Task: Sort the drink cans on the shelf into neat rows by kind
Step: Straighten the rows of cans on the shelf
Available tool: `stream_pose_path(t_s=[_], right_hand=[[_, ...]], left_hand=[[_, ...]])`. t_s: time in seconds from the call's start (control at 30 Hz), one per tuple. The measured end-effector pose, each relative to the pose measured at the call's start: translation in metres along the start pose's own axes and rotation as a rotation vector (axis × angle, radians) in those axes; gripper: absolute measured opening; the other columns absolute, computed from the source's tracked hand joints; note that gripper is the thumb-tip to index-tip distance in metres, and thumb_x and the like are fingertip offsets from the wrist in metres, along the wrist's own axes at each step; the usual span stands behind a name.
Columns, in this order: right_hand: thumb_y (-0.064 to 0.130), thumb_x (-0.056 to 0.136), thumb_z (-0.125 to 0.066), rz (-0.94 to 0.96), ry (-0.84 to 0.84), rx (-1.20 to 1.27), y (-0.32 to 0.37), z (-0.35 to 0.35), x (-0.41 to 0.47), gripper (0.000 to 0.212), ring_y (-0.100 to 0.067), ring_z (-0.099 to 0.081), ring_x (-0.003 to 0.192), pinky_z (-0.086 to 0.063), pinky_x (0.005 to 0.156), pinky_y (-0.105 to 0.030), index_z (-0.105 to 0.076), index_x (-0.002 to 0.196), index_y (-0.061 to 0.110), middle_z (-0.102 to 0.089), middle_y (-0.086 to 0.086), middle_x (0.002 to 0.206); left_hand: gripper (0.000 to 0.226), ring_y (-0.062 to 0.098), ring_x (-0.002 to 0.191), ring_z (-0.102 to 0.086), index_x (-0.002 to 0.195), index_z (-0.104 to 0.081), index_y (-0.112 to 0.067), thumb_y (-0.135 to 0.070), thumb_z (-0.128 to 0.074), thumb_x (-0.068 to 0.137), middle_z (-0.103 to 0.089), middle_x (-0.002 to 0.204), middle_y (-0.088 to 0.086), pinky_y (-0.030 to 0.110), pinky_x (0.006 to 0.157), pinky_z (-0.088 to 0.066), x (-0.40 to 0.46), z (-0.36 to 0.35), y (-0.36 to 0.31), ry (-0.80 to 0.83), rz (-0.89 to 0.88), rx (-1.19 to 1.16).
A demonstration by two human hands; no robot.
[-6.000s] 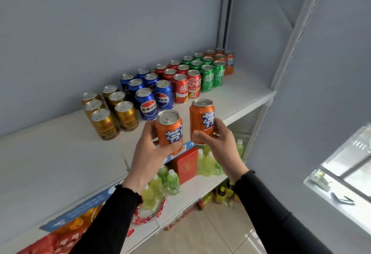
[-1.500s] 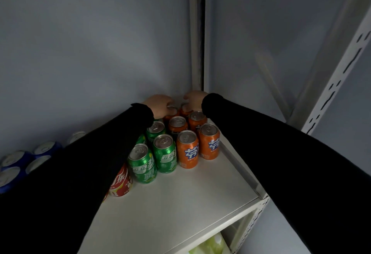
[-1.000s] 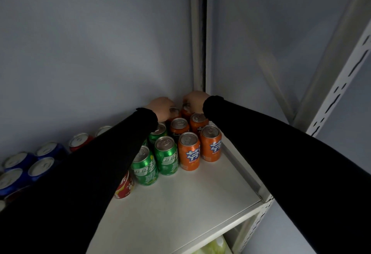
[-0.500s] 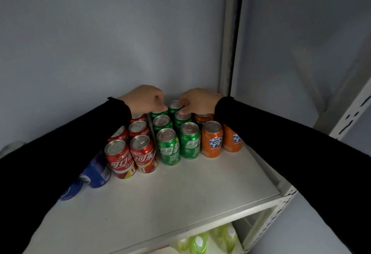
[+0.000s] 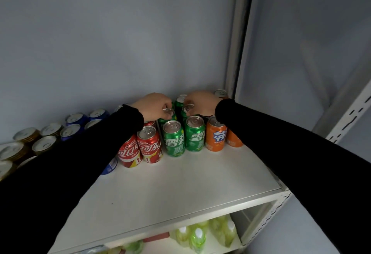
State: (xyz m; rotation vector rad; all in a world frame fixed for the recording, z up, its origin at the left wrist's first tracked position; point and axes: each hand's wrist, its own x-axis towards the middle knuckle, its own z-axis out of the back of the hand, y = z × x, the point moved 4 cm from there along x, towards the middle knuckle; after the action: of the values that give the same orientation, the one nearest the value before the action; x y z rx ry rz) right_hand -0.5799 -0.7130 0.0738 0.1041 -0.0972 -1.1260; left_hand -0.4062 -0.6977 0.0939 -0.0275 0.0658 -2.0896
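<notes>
Cans stand in rows running back to the wall on the white shelf (image 5: 180,189). From the left come gold cans (image 5: 43,143), blue cans (image 5: 75,118), red cans (image 5: 149,146), green cans (image 5: 173,141) and orange cans (image 5: 214,136). My left hand (image 5: 153,106) grips the top of a green can (image 5: 168,112) in the second rank. My right hand (image 5: 202,103) grips the top of the green can (image 5: 187,109) beside it. My sleeves hide part of the red and orange rows.
A grey wall stands behind the cans. A metal upright (image 5: 236,38) marks the shelf's back right corner, a slotted post (image 5: 349,113) the front right. Green bottles (image 5: 197,237) sit on the shelf below.
Both hands moved left from the orange cans in the back corner to the green rows. My view swung left, so the gold and blue cans show again.
</notes>
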Motion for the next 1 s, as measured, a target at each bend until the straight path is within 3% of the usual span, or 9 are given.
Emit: stream_pose_path(t_s=[0.07,0.2,0.3,0.47,0.67,0.87,1.0], right_hand=[[0.037,0.084,-0.068,-0.001,-0.015,0.014,0.0,-0.003,-0.001,0.03,-0.029,-0.063,0.098,-0.044,0.076,-0.032,-0.07,0.107,0.018,-0.069,-0.007,0.107],[0.041,0.09,-0.066,-0.018,-0.112,0.091,-0.003,0.011,-0.016,0.044,-0.03,-0.059,0.111,-0.04,0.083,-0.032,-0.063,0.125,0.015,-0.064,-0.012,0.122],[0.039,0.089,-0.068,0.023,-0.146,0.107,0.005,0.03,-0.039,0.039,-0.026,-0.06,0.104,-0.041,0.079,-0.032,-0.065,0.12,0.016,-0.066,-0.008,0.114],[0.046,0.08,-0.071,0.089,0.012,-0.042,0.03,0.014,-0.072,0.037,-0.024,-0.058,0.08,-0.048,0.068,-0.038,-0.064,0.106,0.02,-0.059,-0.002,0.089],[0.039,0.082,-0.074,0.093,-0.042,-0.032,0.029,0.001,-0.075,0.037,-0.019,-0.048,0.078,-0.035,0.066,-0.033,-0.063,0.112,0.021,-0.046,-0.001,0.092],[0.043,0.08,-0.074,0.094,-0.044,-0.037,0.03,0.002,-0.075,0.037,-0.02,-0.051,0.077,-0.037,0.063,-0.034,-0.065,0.11,0.022,-0.045,0.003,0.084],[0.045,0.079,-0.074,0.073,-0.058,-0.054,0.032,0.001,-0.073,0.041,-0.021,-0.052,0.078,-0.048,0.067,-0.039,-0.065,0.113,0.023,-0.045,0.003,0.086]], left_hand=[[0.036,0.024,0.106,-0.057,0.119,-0.067,-0.017,-0.038,-0.069,0.091,-0.063,0.117,0.007,0.032,0.081,-0.04,-0.002,-0.001,0.001,-0.012,0.004,-0.018],[0.042,0.018,0.098,-0.052,0.129,-0.063,-0.019,-0.042,-0.065,0.094,-0.058,0.114,0.006,0.029,0.078,-0.033,-0.014,0.001,-0.006,-0.089,-0.014,-0.066],[0.045,0.015,0.094,-0.051,0.128,-0.064,-0.024,-0.05,-0.064,0.092,-0.057,0.112,0.002,0.03,0.078,-0.037,-0.029,0.006,-0.019,-0.141,-0.052,-0.084],[0.049,0.02,0.102,-0.058,0.122,-0.067,-0.026,-0.056,-0.069,0.084,-0.061,0.109,0.001,0.035,0.082,-0.044,-0.048,-0.007,-0.038,-0.037,-0.153,0.035],[0.044,0.02,0.103,-0.056,0.123,-0.068,-0.019,-0.043,-0.073,0.086,-0.062,0.11,0.002,0.034,0.085,-0.043,-0.054,-0.008,-0.038,-0.018,-0.178,-0.015],[0.047,0.016,0.094,-0.049,0.128,-0.067,-0.018,-0.04,-0.073,0.086,-0.058,0.104,0.002,0.034,0.078,-0.038,-0.056,-0.006,-0.039,0.024,-0.191,0.015],[0.049,0.014,0.091,-0.046,0.13,-0.066,-0.019,-0.041,-0.072,0.087,-0.054,0.101,0.0,0.033,0.076,-0.036,-0.054,-0.007,-0.038,0.029,-0.179,0.022]])
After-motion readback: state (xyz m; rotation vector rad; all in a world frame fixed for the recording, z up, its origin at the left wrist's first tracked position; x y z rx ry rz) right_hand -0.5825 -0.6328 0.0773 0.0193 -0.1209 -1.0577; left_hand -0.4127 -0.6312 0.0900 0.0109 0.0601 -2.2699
